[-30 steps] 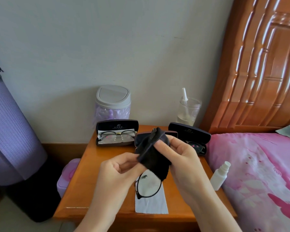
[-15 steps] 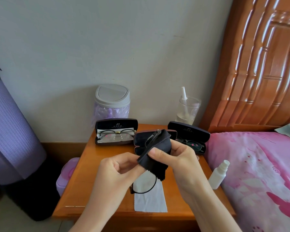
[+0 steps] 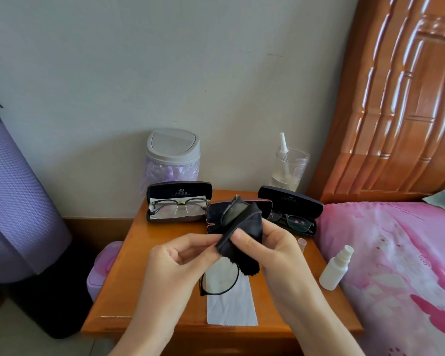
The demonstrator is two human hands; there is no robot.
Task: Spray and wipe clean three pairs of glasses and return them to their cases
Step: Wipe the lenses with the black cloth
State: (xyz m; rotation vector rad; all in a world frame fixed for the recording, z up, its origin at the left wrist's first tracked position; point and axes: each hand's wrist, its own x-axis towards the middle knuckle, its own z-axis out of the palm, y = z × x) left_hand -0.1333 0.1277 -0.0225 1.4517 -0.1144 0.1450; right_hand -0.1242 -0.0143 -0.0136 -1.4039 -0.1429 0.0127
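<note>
Above the wooden nightstand (image 3: 139, 273) I hold black round-framed glasses (image 3: 222, 280). My left hand (image 3: 180, 263) pinches their frame near the bridge. My right hand (image 3: 272, 250) pinches a black cloth (image 3: 244, 227) folded over the upper lens; the lower lens hangs bare. Behind stand three open cases: the left case (image 3: 179, 201) holds glasses, the middle case (image 3: 213, 214) is mostly hidden by the cloth, the right case (image 3: 290, 209) holds dark glasses. A white spray bottle (image 3: 335, 268) stands at the right edge, its clear cap (image 3: 302, 244) beside it.
A white cloth (image 3: 231, 307) lies flat at the nightstand's front. A small swing-lid bin (image 3: 172, 155) and a clear cup (image 3: 289, 168) stand at the back. A pink bed (image 3: 396, 265) is at the right; a purple rolled mat (image 3: 18, 188) and a pink tub (image 3: 100, 268) at the left.
The cloth has shifted over the upper lens under my right thumb and fingers, and the glasses have tilted so the lower lens sits further left. Both hands moved slightly.
</note>
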